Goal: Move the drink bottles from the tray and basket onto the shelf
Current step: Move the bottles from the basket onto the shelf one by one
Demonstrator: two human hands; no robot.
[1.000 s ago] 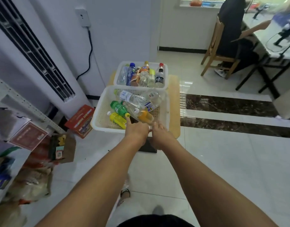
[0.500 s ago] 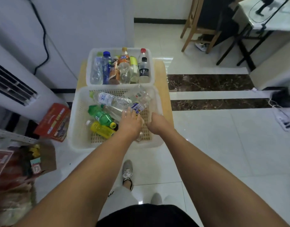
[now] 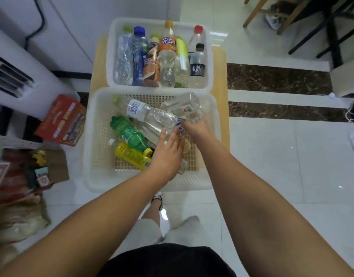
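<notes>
Left hand point(image 3: 168, 154), right hand point(image 3: 196, 129) deeper in basket point(image 3: 95, 176)

Bright, even daylight filled the room; glare spots shone on the glossy floor point(image 3: 272, 156); wide-angle edges curved and blurred slightly.

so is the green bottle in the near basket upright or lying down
Lying down: the green bottle rests on its side on the basket's mesh floor, beside the yellow bottle.
</notes>
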